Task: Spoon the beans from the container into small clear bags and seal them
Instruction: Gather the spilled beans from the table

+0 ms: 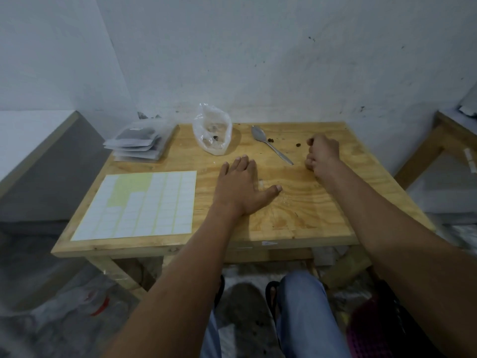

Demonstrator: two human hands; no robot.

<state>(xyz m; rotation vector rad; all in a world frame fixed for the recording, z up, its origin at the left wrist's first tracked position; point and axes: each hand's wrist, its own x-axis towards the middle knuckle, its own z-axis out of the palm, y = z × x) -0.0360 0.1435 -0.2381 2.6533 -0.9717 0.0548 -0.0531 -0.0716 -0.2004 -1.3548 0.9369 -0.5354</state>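
Observation:
A crumpled clear plastic bag (pixel 212 130) stands open at the back middle of the wooden table (pixel 304 223), with a few dark beans at its bottom. To its right a metal spoon (pixel 271 143) lies flat, bowl toward the wall. A few loose beans (pixel 297 145) lie near the spoon. My left hand (pixel 241 188) rests flat on the table, fingers spread, over a faint clear small bag. My right hand (pixel 322 157) is curled into a loose fist right of the spoon's handle, fingertips pinched near a bean; whether it holds one is hidden.
A stack of filled, sealed clear bags (pixel 139 143) sits at the back left corner. A sheet of white stickers (pixel 139 205) lies at the front left. Walls close off the back; another wooden table (pixel 444 140) stands to the right. My knees are under the front edge.

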